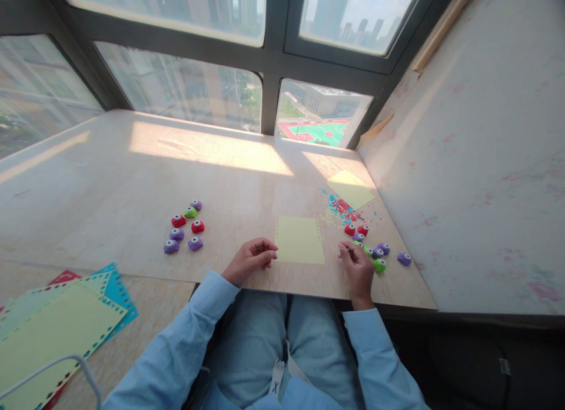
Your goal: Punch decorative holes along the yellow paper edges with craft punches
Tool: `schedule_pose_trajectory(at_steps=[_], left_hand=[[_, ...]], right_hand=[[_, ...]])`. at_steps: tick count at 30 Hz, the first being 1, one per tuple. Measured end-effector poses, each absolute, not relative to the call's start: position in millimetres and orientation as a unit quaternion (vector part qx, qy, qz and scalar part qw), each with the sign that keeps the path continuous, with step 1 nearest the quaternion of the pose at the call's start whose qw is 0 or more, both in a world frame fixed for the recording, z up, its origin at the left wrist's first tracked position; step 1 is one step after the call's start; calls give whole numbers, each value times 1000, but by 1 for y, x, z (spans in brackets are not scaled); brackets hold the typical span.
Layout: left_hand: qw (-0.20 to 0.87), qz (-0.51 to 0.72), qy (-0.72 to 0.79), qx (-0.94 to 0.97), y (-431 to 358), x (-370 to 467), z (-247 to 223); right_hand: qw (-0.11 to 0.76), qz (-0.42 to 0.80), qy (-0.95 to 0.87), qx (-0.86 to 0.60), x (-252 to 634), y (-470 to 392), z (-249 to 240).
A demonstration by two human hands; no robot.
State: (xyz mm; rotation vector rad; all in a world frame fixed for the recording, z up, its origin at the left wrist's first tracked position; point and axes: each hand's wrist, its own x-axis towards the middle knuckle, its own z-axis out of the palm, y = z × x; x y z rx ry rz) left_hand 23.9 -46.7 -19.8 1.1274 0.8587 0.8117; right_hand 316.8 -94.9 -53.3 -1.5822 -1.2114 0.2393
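A pale yellow sheet of paper (301,240) with punched holes along its left and right edges lies in front of me. My left hand (255,258) is at its left edge with fingers curled together; whether they pinch the paper is unclear. My right hand (356,267) is closed to the right of the sheet, thumb against the fingers, and anything inside is hidden. Close beside it sit several small craft punches with eye-like tops, among them a green punch (379,266), a red punch (349,230) and a purple punch (404,259).
More punches stand to the left, including a red punch (178,220) and a purple punch (171,246). Confetti (342,207) lies before another yellow sheet (351,189). Stacked coloured sheets (57,333) lie lower left. A papered wall (485,163) bounds the right; windows (176,86) stand behind.
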Motion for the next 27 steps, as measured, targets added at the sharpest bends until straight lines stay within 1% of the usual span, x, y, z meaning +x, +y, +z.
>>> schedule_pose_trajectory(at_steps=[27], left_hand=[[682, 364, 387, 503, -47, 24, -18]], right_hand=[[551, 130, -479, -671, 319, -94, -58]])
